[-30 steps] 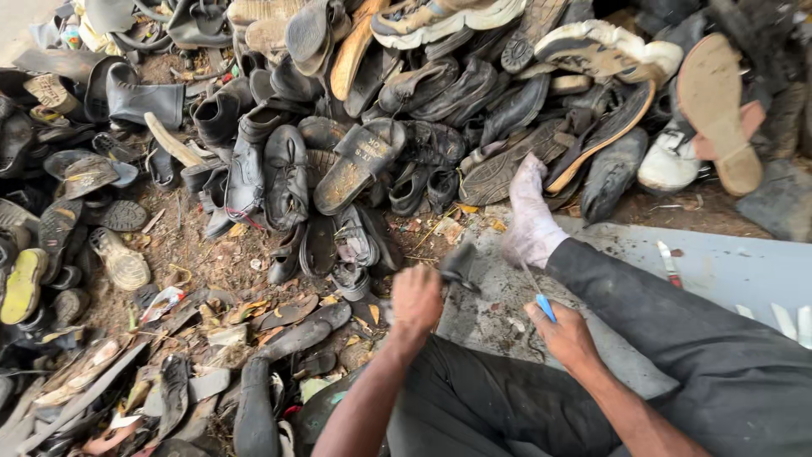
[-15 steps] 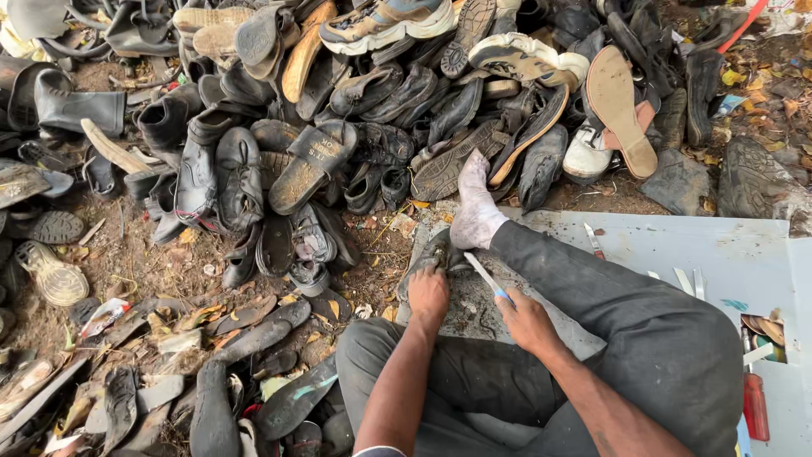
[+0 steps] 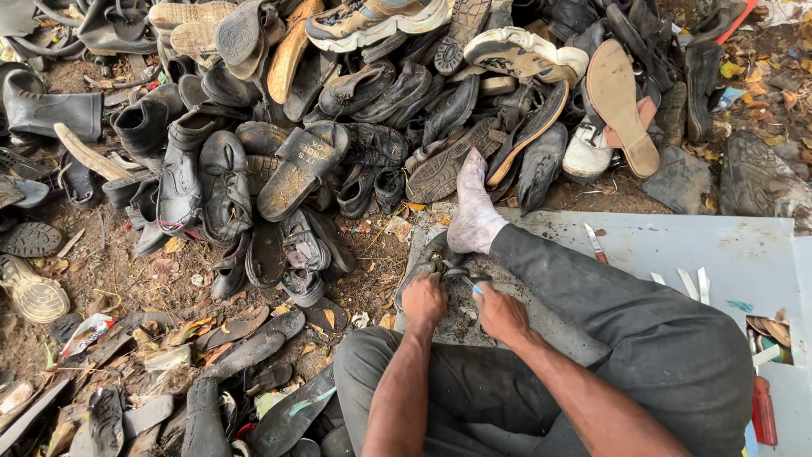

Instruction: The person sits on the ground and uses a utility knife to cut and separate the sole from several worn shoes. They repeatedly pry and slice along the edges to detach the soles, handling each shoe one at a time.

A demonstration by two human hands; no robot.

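- Left hand [image 3: 424, 300] closed over the near end of a dark shoe sole [image 3: 431, 264], fingers curled and pressed down on it; sole lies flat on a grey slab [image 3: 474, 326] between the knees.
- Right hand [image 3: 501, 313] at 3 o'clock of the left, just beside it, fist wrapped round a small blue-handled blade [image 3: 475, 288]; blade tip points toward 10 o'clock and meets the sole near the left thumb.
- Exact contact point of blade on sole too small to tell.
- Socked foot [image 3: 474, 211] at 12 o'clock of the hands, toes pointing up-frame, heel touching the sole's far end.
- Dark trouser leg [image 3: 626, 330] runs from the foot toward 4 o'clock, resting on a pale grey board [image 3: 727, 254].
- Board carries a loose red-handled blade [image 3: 595, 244] at 2 o'clock of the hands, and a few white strips [image 3: 689, 283] at 3 o'clock.
- Large pile of worn shoes [image 3: 381, 93] fills the 10-to-2 o'clock band; tan flip-flop sole [image 3: 622, 106] up at 1 o'clock, black boot [image 3: 51, 110] at 10 o'clock.
- Scrap soles and dry leaves [image 3: 169, 338] on the dirt at 8–9 o'clock.
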